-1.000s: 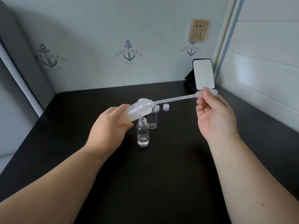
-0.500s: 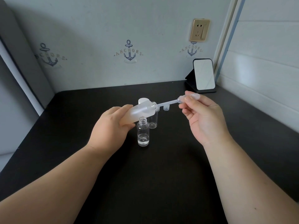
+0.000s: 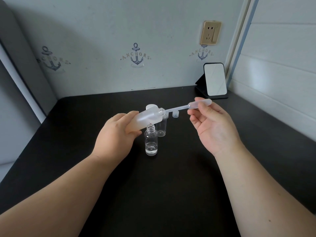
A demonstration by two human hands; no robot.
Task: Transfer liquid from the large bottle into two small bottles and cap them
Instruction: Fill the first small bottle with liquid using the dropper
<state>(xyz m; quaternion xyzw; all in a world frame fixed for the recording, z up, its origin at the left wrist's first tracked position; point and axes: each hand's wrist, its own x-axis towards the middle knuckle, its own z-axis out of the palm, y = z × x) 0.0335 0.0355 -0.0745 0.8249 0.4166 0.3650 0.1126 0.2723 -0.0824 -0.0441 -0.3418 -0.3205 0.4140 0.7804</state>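
Observation:
My left hand [image 3: 116, 135] grips the frosted large bottle [image 3: 147, 119], tilted with its open mouth pointing right. My right hand [image 3: 213, 125] pinches the bulb of a clear plastic pipette [image 3: 191, 106] whose stem runs into the bottle's mouth. Below the large bottle stands an uncapped small clear bottle [image 3: 151, 142] with a little liquid at its bottom. A second small clear bottle [image 3: 161, 128] stands just behind it, partly hidden by the large bottle. A small clear cap [image 3: 175, 114] lies behind them, and a white cap [image 3: 151, 106] shows behind the large bottle.
The black table [image 3: 171, 185] meets a grey wall at the back and white panelling on the right. A small standing mirror [image 3: 215, 81] sits in the back right corner.
My right hand moved left, sliding the pipette's stem deeper into the large bottle's mouth, then drew back slightly to the right. My left hand kept the bottle tilted in place.

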